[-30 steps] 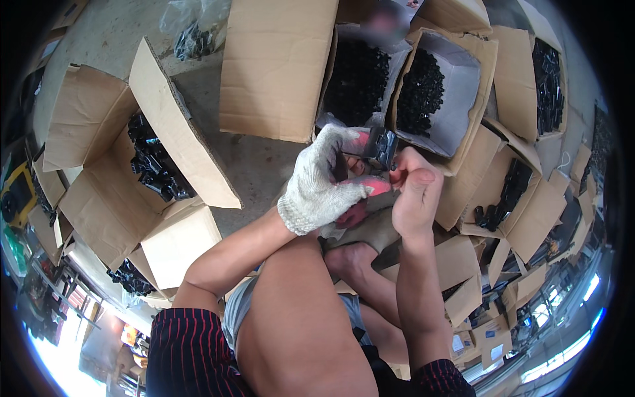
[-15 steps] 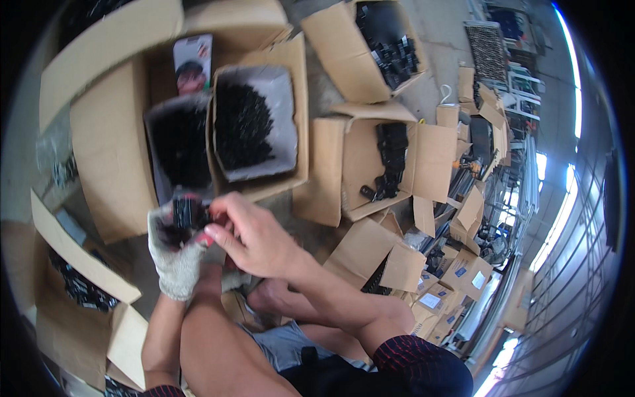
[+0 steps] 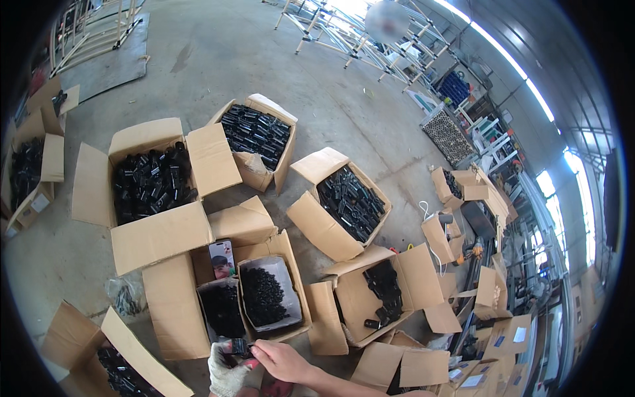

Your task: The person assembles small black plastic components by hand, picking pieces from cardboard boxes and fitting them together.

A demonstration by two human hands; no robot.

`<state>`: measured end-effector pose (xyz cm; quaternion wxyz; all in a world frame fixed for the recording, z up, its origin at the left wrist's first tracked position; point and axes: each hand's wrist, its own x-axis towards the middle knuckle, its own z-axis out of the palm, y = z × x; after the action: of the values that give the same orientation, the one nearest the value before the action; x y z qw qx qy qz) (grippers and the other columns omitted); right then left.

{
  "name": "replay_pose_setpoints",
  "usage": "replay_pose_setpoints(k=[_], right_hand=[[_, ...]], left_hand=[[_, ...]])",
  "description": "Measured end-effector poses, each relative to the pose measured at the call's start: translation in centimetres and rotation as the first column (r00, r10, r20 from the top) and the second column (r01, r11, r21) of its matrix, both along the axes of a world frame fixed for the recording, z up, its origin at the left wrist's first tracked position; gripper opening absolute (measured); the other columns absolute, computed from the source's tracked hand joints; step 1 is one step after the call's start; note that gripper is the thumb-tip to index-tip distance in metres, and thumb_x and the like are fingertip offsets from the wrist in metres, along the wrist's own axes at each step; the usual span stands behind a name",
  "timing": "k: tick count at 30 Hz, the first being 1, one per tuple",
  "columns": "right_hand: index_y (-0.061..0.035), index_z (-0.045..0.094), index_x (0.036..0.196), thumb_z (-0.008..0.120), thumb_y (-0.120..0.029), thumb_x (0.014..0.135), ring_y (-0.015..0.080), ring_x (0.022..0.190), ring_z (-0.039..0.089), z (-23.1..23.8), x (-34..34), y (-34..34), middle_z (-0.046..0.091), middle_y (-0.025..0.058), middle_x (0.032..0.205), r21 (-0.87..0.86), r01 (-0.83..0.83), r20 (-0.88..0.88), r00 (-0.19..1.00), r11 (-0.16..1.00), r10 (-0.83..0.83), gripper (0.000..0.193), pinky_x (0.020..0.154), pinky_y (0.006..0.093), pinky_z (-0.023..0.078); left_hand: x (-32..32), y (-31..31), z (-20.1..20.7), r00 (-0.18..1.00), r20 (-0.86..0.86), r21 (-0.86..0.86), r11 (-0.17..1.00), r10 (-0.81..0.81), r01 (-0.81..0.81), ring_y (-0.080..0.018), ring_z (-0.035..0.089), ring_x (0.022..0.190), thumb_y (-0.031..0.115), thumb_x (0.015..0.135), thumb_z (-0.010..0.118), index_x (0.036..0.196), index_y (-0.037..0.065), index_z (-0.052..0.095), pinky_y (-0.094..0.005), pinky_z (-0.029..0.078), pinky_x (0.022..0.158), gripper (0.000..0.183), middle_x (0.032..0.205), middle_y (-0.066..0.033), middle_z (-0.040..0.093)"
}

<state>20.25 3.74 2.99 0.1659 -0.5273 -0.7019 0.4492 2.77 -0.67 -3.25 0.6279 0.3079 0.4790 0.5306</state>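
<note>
At the bottom edge of the head view my left hand [image 3: 225,370], in a white knit glove, and my bare right hand [image 3: 281,360] together hold a small black plastic part [image 3: 239,346]. Both hands hover just in front of a cardboard box [image 3: 294,291] that holds two bins of small black parts [image 3: 263,296]. My forearms are mostly cut off by the frame's lower edge.
Several open cardboard boxes of black parts stand around on the concrete floor: a big one [image 3: 152,182] at the left, one [image 3: 256,135] behind it, one [image 3: 350,202] in the middle, one [image 3: 383,291] to the right. A phone [image 3: 221,258] leans in a box. Metal racks [image 3: 456,135] stand at the back right.
The camera has tilted upward and away, so my hands dropped to the bottom edge and much more floor and boxes show. Both hands still hold the black part.
</note>
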Motion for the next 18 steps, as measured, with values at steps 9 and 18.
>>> replay_pose_setpoints(k=[9,18], right_hand=[[-0.0045,0.059,0.115,0.055,-0.027,0.106,0.0405,0.090,0.067,1.6,-0.6,-0.7,0.067,0.0177,0.094,-0.011,0.129,-0.074,0.989,0.992,-0.129,0.024,0.076,0.0472,0.053],[-0.0032,0.055,0.103,0.049,-0.028,0.107,0.0451,0.079,0.063,2.2,-0.3,-1.2,0.064,0.0224,0.078,-0.108,0.128,-0.117,0.983,0.986,-0.140,0.026,0.070,0.0538,0.048]], left_hand=[[0.6,1.0,2.2,0.989,0.137,-0.016,0.998,0.054,-0.053,-0.0150,0.062,0.101,0.009,0.061,0.101,0.114,0.008,0.054,-0.0320,0.051,0.093,0.070,0.107,-0.0027,0.065],[-1.2,-1.9,-5.1,1.000,0.020,0.058,0.998,-0.002,0.001,-0.0221,0.067,0.106,0.000,0.070,0.091,0.121,0.004,0.056,-0.0380,0.055,0.098,0.062,0.117,-0.0104,0.068]])
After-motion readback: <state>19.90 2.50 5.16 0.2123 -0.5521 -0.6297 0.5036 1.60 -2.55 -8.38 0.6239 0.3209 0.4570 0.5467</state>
